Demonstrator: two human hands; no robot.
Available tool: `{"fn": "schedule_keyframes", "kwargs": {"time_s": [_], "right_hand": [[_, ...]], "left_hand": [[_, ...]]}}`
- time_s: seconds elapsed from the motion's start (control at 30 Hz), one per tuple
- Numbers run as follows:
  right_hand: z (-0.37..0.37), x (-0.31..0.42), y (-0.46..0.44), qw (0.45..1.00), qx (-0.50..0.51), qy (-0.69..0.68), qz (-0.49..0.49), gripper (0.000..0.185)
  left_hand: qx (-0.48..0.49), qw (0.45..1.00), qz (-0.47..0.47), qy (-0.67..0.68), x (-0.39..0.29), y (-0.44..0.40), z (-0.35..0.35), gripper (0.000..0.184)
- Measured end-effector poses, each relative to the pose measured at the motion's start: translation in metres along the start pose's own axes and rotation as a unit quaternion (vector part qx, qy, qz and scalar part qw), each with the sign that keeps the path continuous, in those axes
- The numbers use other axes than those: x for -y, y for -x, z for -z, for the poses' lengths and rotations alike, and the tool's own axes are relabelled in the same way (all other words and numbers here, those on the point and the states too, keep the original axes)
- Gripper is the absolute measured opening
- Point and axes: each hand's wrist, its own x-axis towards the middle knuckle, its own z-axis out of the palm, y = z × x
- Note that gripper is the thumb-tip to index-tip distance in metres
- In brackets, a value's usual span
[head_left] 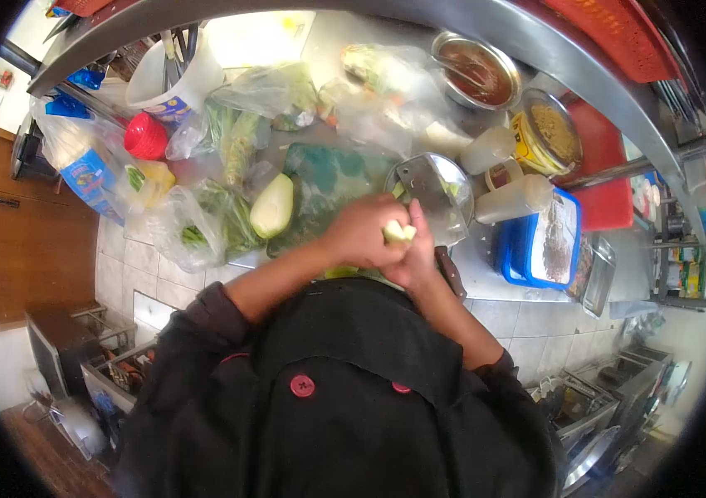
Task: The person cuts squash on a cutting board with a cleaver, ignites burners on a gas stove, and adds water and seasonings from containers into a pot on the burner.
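Note:
My left hand (363, 231) is closed around a pale green vegetable piece (400, 233), whose cut end shows at the thumb side. My right hand (416, 256) presses against the same piece from the right, thumb pointing up. Just beyond the right hand, a cleaver (436, 199) lies over a round metal bowl (466, 212), its dark handle beside my right wrist. Green bits show in the bowl. Under and behind my hands is a worn green cutting board (332, 170). A pale green pear-shaped gourd (273, 207) rests at its left edge.
Bagged leafy greens (195, 228) and other bagged vegetables (386, 83) crowd the left and back. At right stand a bowl of red sauce (477, 70), a yellow tub (548, 137), plastic jugs (515, 199) and a blue container (539, 241). A metal rail (486, 25) arches overhead.

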Motion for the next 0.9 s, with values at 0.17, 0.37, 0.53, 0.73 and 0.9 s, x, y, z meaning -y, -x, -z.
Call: {"fn": "schedule_keyframes", "kwargs": {"time_s": [0.17, 0.37, 0.53, 0.73, 0.9], "right_hand": [[0.026, 0.009, -0.008, 0.996, 0.024, -0.07, 0.054, 0.055], [0.018, 0.034, 0.001, 0.991, 0.039, -0.073, 0.102, 0.044], [0.023, 0.05, 0.005, 0.997, 0.019, -0.021, 0.078, 0.035], [0.011, 0.074, 0.01, 0.996, -0.005, -0.014, 0.092, 0.03], [0.017, 0.086, 0.002, 0.994, -0.002, 0.023, 0.104, 0.036]], "left_hand": [[0.012, 0.992, -0.116, -0.047, -0.029, -0.013, 0.006, 0.032], [-0.09, 0.98, -0.17, -0.042, -0.004, -0.043, 0.016, 0.026], [-0.181, 0.956, -0.08, -0.217, 0.043, -0.089, 0.054, 0.024], [-0.115, 0.952, 0.129, -0.255, 0.105, -0.132, 0.103, 0.019], [-0.314, 0.89, 0.047, -0.328, 0.137, -0.158, 0.171, 0.024]]}}
